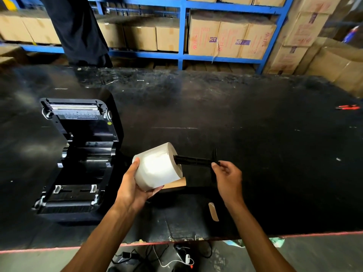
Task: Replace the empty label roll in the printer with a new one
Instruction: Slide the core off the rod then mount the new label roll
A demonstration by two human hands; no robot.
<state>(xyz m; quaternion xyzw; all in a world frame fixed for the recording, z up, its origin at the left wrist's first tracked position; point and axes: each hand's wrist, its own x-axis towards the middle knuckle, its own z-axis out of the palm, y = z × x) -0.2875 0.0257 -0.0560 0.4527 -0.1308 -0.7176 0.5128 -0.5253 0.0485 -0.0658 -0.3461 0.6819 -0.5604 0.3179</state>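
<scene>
The black label printer (78, 160) stands open at the left of the black table (255, 134), its lid tipped back and its roll bay showing no roll. My left hand (133, 185) grips a full white label roll (157, 165) just right of the printer. A black spindle (194, 160) sticks partway into the roll's core from the right. My right hand (227, 173) pinches the spindle's outer end at its flange. A brown cardboard core (176, 183) lies on the table under the roll, mostly hidden.
A red-handled tool (347, 107) lies at the table's far right. A small pale scrap (213, 212) sits near the front edge. Blue racking (182, 32) with cartons stands behind. A person in dark clothes (78, 30) is at the far side. Cables (167, 258) lie on the floor.
</scene>
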